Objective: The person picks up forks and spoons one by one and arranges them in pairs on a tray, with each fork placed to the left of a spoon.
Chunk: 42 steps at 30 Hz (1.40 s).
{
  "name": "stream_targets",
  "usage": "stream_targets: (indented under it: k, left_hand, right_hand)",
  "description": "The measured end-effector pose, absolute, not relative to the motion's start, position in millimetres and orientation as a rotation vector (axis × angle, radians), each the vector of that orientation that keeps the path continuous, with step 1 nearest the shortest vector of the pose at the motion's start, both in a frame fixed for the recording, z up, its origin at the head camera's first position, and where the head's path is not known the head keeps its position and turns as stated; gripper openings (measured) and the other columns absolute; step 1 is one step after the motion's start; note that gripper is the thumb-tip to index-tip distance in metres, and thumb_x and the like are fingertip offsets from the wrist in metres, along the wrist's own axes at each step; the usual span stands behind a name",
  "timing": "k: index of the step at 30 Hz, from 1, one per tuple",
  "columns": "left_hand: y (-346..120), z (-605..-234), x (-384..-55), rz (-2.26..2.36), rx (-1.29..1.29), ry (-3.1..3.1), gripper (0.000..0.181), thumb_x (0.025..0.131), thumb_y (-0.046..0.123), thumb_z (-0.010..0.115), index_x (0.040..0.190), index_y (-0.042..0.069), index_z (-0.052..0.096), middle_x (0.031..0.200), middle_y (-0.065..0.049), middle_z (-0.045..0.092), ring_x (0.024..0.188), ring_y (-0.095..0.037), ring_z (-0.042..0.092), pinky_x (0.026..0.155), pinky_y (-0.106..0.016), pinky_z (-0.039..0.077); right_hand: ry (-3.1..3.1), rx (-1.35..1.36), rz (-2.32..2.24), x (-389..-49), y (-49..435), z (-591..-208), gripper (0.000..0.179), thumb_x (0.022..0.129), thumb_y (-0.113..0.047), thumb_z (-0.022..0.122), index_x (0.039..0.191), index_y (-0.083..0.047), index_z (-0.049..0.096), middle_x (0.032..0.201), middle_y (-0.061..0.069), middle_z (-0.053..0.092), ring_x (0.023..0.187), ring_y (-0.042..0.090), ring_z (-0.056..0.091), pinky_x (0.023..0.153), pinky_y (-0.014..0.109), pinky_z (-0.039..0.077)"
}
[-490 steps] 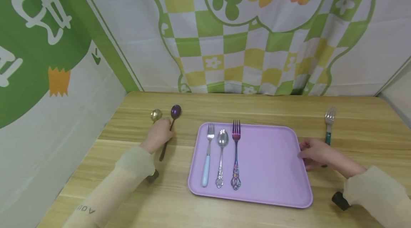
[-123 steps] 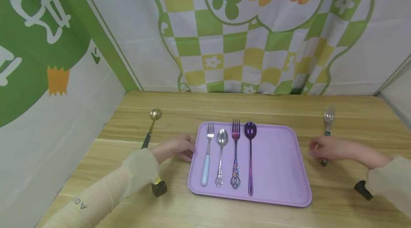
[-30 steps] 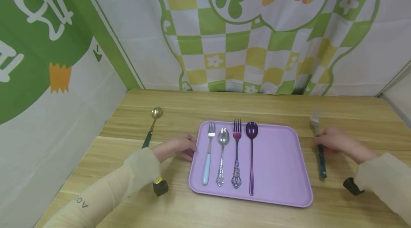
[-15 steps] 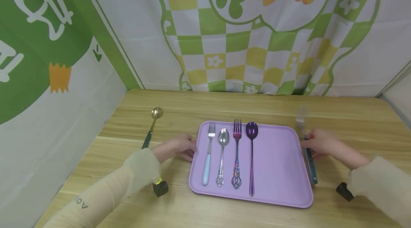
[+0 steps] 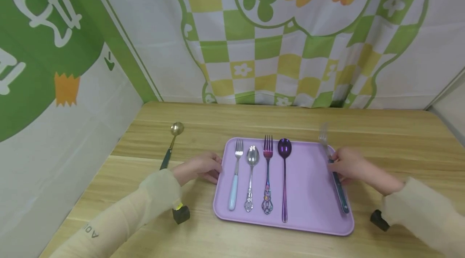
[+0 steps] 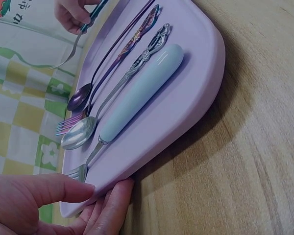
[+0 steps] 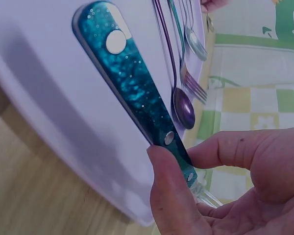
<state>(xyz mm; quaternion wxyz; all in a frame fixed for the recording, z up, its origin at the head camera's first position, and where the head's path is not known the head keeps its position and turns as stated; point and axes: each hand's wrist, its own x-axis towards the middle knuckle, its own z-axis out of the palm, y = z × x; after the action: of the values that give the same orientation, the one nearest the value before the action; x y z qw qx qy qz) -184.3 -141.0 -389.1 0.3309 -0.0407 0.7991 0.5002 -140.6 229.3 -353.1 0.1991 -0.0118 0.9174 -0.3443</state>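
My right hand [image 5: 350, 165] pinches a fork with a teal handle [image 7: 132, 83] between thumb and finger, just above the right side of the lilac tray [image 5: 312, 193]. The fork's tines [image 5: 323, 135] point away, past the far rim. At the tray's left edge my left hand [image 5: 201, 166] grips the rim, thumb on top and fingers against the outer side. On the tray lie, side by side, a fork with a pale blue handle [image 5: 233, 191], a silver spoon [image 5: 252, 156], a rainbow-coloured fork [image 5: 268, 153] and a purple long-handled spoon [image 5: 285, 147].
A gold spoon with a dark green handle [image 5: 166, 159] lies on the wooden table [image 5: 196, 225], left of the tray. Behind the table hangs a green and yellow checked curtain [image 5: 261, 64]. A printed fabric wall [image 5: 109, 100] borders the left side.
The purple spoon has gone from the table's left onto the tray. My right hand has taken the teal-handled fork from the right and carried it left over the tray. Lately my left hand stays at the rim.
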Motion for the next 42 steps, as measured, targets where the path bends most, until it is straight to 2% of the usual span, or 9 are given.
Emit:
stream_targets:
  k: [5, 10, 15, 25, 32, 42]
  left_hand:
    - [-140.9, -388.5, -183.6, 1.321, -0.094, 2.075, 0.021, 0.077, -0.007, 0.052, 0.097, -0.010, 0.048, 0.076, -0.013, 0.057, 0.062, -0.017, 0.059, 0.062, -0.031, 0.059]
    - [-141.0, -387.7, -183.8, 1.315, -0.077, 2.073, 0.020, 0.077, -0.007, 0.051, 0.097, -0.010, 0.048, 0.077, -0.013, 0.058, 0.063, -0.017, 0.060, 0.064, -0.032, 0.059]
    - [-141.4, -388.0, -184.1, 1.318, -0.068, 2.070, 0.020, 0.077, -0.007, 0.051, 0.097, -0.011, 0.048, 0.078, -0.014, 0.058, 0.063, -0.017, 0.060, 0.064, -0.032, 0.059]
    - [-142.0, -389.6, -184.8, 1.331, -0.079, 2.059, 0.020, 0.077, -0.008, 0.051, 0.097, -0.011, 0.048, 0.076, -0.013, 0.058, 0.062, -0.017, 0.060, 0.064, -0.032, 0.059]
    - [-141.3, -388.8, -184.3, 1.325, -0.084, 2.065, 0.024, 0.078, -0.008, 0.051, 0.101, -0.012, 0.047, 0.079, -0.015, 0.059, 0.064, -0.018, 0.060, 0.065, -0.033, 0.059]
    - [-140.5, -388.0, -183.0, 1.330, -0.086, 2.073, 0.023, 0.078, -0.008, 0.050, 0.101, -0.012, 0.047, 0.078, -0.014, 0.058, 0.064, -0.018, 0.060, 0.067, -0.035, 0.059]
  right_hand:
    - [2.554, -0.044, -0.938, -138.5, 220.2, -353.6, 0.026, 0.078, -0.006, 0.054, 0.092, 0.015, 0.055, 0.063, 0.006, 0.047, 0.053, 0.014, 0.050, 0.046, 0.029, 0.056]
    - [2.559, -0.031, -0.921, -137.4, 209.1, -355.6, 0.014, 0.078, -0.007, 0.057, 0.078, 0.007, 0.054, 0.060, 0.004, 0.046, 0.052, 0.014, 0.050, 0.044, 0.028, 0.056]
    - [2.562, -0.011, -0.916, -137.1, 198.5, -358.6, 0.013, 0.078, -0.007, 0.058, 0.069, 0.000, 0.052, 0.058, 0.003, 0.045, 0.051, 0.014, 0.050, 0.044, 0.028, 0.056]
    - [2.571, 0.039, -0.854, -135.5, 183.9, -367.7, 0.013, 0.078, -0.008, 0.060, 0.071, 0.003, 0.057, 0.060, 0.005, 0.048, 0.050, 0.015, 0.052, 0.044, 0.026, 0.055]
    - [2.596, 0.049, -0.809, -133.8, 176.6, -369.8, 0.015, 0.077, -0.009, 0.062, 0.068, 0.000, 0.053, 0.057, 0.004, 0.046, 0.045, 0.014, 0.053, 0.043, 0.024, 0.054]
    - [2.622, 0.024, -0.805, -134.0, 169.2, -373.6, 0.019, 0.077, -0.009, 0.062, 0.075, 0.002, 0.047, 0.060, 0.009, 0.051, 0.044, 0.015, 0.054, 0.040, 0.023, 0.052]
